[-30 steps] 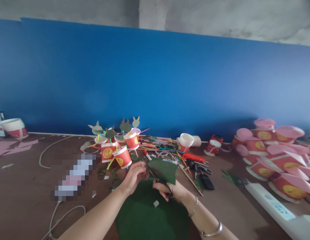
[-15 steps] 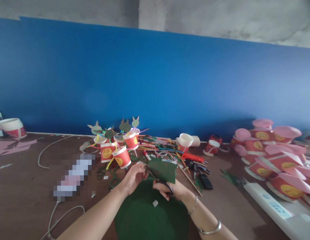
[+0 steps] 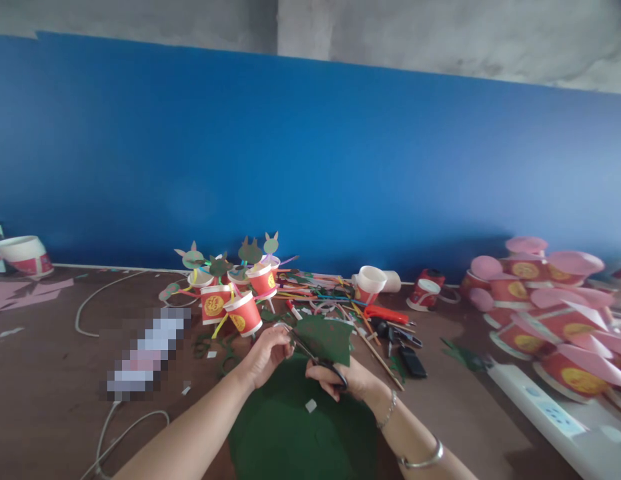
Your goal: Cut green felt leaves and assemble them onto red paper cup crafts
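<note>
My right hand (image 3: 335, 380) is closed round the black handle of a pair of scissors (image 3: 306, 351), whose blades point up and left along a piece of dark green paper (image 3: 324, 337). At the blade tips my left hand (image 3: 267, 353) is pinched, apparently on the paper's left edge; its fingertips partly hide what they grip. Below both hands a larger dark green sheet (image 3: 305, 440) lies on the table, with a small white scrap (image 3: 311, 405) on it.
Red paper cups with paper animal heads (image 3: 243, 313) stand beyond my left hand. Colored strips, a red utility knife (image 3: 386, 315) and keys (image 3: 390, 341) lie behind. Pink-topped cups (image 3: 525, 300) and a power strip (image 3: 535, 403) are at right; a cable (image 3: 80, 313) crosses the left.
Almost nothing differs. The upright green paper shifts very slightly at the scissors; both hands stay in nearly the same place.
</note>
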{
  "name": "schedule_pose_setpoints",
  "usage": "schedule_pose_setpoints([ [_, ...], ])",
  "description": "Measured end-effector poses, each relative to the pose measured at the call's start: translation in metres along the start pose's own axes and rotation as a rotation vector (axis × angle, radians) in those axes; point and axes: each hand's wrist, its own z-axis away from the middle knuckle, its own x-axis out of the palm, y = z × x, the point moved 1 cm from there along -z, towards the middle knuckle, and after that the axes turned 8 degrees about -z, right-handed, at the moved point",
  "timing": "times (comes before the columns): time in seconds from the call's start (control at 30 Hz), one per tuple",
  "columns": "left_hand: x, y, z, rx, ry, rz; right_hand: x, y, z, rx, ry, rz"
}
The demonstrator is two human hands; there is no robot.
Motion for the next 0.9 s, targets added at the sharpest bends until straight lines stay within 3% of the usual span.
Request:
schedule_pose_setpoints([
  [0.9, 0.0012, 0.0034, 0.0012, -0.033, 0.01, -0.017, -0.0011, 0.0001, -0.0004, 0.033, -0.021, 0.002],
])
